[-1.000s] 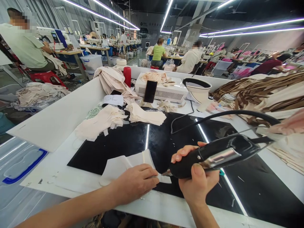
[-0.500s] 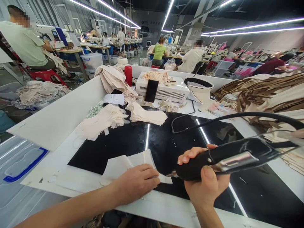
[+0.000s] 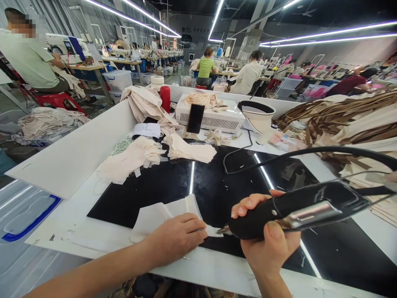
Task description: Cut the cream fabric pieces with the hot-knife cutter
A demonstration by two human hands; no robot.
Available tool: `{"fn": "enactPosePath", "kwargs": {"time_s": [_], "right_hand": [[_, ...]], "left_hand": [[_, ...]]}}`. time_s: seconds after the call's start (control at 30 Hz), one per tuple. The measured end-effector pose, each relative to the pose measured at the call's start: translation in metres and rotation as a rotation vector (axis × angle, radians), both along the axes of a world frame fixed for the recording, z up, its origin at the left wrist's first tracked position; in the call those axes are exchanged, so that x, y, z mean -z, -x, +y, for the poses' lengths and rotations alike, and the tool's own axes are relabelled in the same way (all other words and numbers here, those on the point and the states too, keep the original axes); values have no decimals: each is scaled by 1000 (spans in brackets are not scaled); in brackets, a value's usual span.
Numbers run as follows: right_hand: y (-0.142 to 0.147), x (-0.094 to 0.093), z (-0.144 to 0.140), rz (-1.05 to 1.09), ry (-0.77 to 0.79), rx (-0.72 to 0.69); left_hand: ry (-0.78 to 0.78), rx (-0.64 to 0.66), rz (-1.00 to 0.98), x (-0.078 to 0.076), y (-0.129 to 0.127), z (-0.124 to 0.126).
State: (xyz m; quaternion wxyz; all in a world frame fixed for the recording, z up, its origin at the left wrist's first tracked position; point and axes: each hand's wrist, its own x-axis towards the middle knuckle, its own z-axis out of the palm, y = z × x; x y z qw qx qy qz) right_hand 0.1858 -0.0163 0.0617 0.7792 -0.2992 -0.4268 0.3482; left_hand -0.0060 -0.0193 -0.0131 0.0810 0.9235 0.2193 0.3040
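Head view: I see my right hand [image 3: 269, 244] wrapped tight around the black corded tool [image 3: 297, 207], its tip meeting the white fabric piece [image 3: 164, 215] on the black mat [image 3: 217, 186], which my left hand [image 3: 176, 238] presses flat, fingers spread.

- Long ceiling light strips [image 3: 130, 18] run away far beyond the hands
- Rows of sewing tables [image 3: 89, 67] stand well off to the left
- A red stool [image 3: 57, 99] sits on grey floor [image 3: 12, 105]
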Motion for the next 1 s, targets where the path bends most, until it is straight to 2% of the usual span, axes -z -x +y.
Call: {"fn": "enactPosePath", "kwargs": {"time_s": [0.17,0.6,1.0], "right_hand": [[5,1,-7,-1,-2,-41],[12,11,-5,-14,-17,-21],[-4,7,-5,17,-34,12]], "left_hand": [[11,-10,9,-2,1,0],[14,3,47,-4,2,1],[3,5,19,-3,2,1]]}}
